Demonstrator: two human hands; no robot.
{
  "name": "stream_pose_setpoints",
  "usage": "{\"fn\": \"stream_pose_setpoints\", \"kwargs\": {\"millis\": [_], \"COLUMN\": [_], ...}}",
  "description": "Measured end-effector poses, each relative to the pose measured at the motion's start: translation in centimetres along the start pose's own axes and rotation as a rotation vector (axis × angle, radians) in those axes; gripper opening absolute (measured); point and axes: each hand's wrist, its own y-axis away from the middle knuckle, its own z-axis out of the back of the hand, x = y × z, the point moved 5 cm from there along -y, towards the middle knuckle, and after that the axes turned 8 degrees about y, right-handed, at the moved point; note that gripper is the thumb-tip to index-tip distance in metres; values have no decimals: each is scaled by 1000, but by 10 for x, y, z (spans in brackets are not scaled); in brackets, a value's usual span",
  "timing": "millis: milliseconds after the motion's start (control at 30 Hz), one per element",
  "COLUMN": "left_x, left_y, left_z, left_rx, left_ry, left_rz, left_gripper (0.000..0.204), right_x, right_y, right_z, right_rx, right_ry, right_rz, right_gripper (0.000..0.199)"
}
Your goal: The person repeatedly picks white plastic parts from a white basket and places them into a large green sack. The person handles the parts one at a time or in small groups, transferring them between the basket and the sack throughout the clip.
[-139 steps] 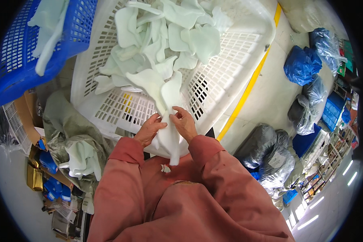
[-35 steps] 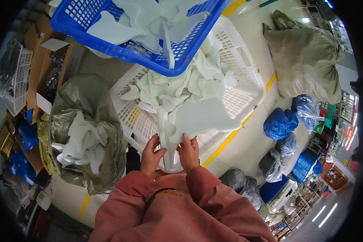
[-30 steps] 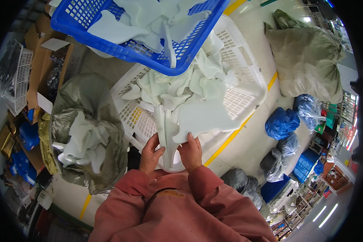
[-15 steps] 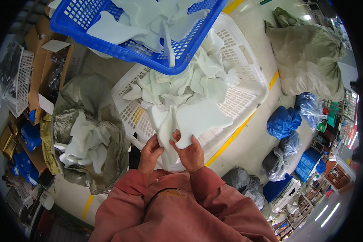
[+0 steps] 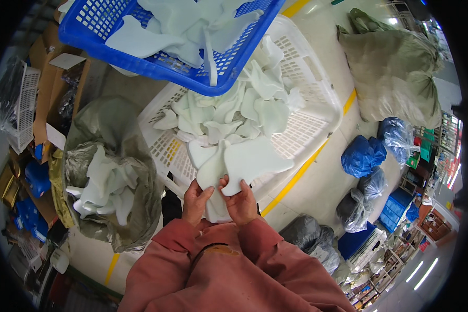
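Over the near edge of a white slotted basket (image 5: 309, 117), both my hands hold pale, smooth, curved foam-like pieces. My left hand (image 5: 193, 204) is closed, thumb on top, at the lower end of a narrow curved piece (image 5: 211, 169). My right hand (image 5: 240, 204) pinches the lower corner of a broad, wavy-edged piece (image 5: 252, 161), its fingers partly hidden beneath. The two pieces lie side by side and overlap along their inner edges. Further pale parts show under them. A heap of similar pieces (image 5: 229, 109) fills the basket's middle.
A blue slotted basket (image 5: 156, 70) of the same pieces overhangs the white one's far end. On the left stands an open grey-green sack (image 5: 106, 236) holding more. A big tied sack (image 5: 392, 78) and blue bags (image 5: 360, 158) sit at right, beyond a yellow floor line (image 5: 296, 182).
The narrow piece was tilted on edge and now lies flatter against the broad one. My right hand has come slightly closer to my left, bringing the broad piece left and down.
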Motion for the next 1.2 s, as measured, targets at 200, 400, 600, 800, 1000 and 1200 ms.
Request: {"fn": "stream_pose_setpoints", "kwargs": {"millis": [200,400,600,800,1000,1200], "left_x": [-10,-15,-32,-55,-72,-117], "left_y": [11,17,24,46,74,163], "left_z": [-5,2,5,10,37,124], "left_rx": [-10,-121,-156,-109,-165,-573], "left_ry": [-136,-316,8,234,257,-100], "left_rz": [-176,-121,-183,-185,-158,-394], "left_gripper": [57,55,50,59,60,59], "right_x": [32,35,22,-18,-54,-72], "right_y": [2,11,42,54,73,114], "right_z": [32,41,-35,-92,-115,-134], "right_rx": [-183,-271,-105,130,385,731], "right_ry": [87,418,1650,1986,2092,1660], "right_rz": [102,93,654,689,678,541], "right_gripper": [41,41,56,69,70,59]}}
